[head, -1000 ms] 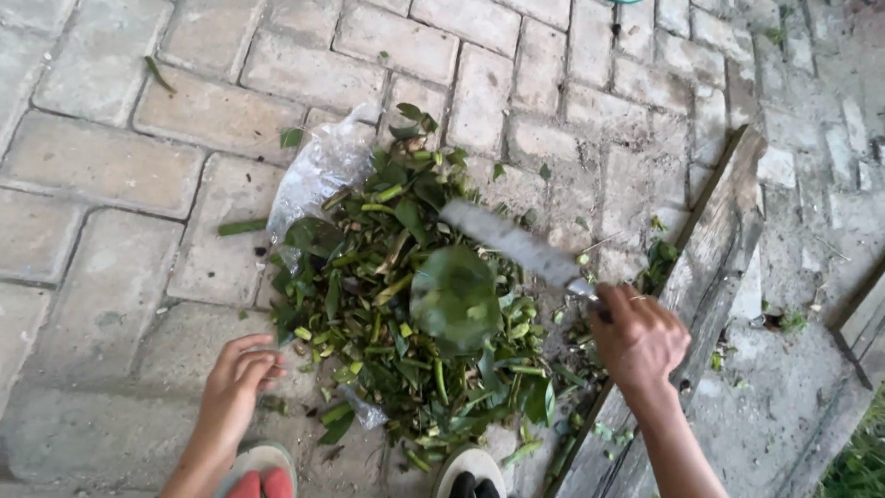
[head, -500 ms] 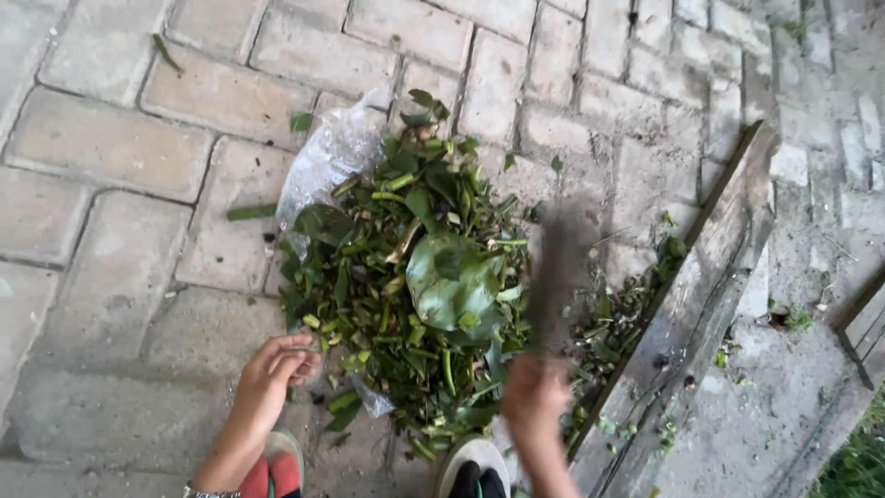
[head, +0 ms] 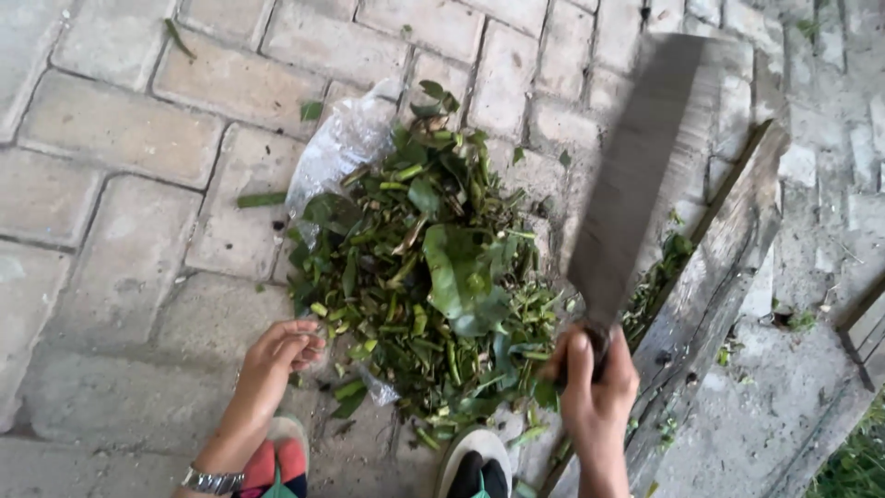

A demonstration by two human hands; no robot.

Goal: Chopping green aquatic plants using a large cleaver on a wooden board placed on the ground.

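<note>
A pile of chopped green leaves and stems point(head: 419, 267) lies on a clear plastic sheet point(head: 341, 148) on the brick paving. My right hand point(head: 595, 383) grips the handle of a long broad knife point(head: 641, 175), whose blurred blade is raised and points up and away over the right side of the pile. My left hand point(head: 277, 355) rests at the pile's near left edge, fingers loosely curled and touching the cut bits. A wristwatch sits on my left wrist.
A weathered wooden plank point(head: 714, 286) lies slanting to the right of the pile, with leaf scraps on it. My sandalled feet point(head: 470, 470) are at the bottom edge. Stray leaves point(head: 263, 198) dot the bricks. Grass shows at the bottom right corner.
My right hand swung the knife from lying low across the pile to raised with the blade pointing up. My left hand shifted slightly toward the pile's edge.
</note>
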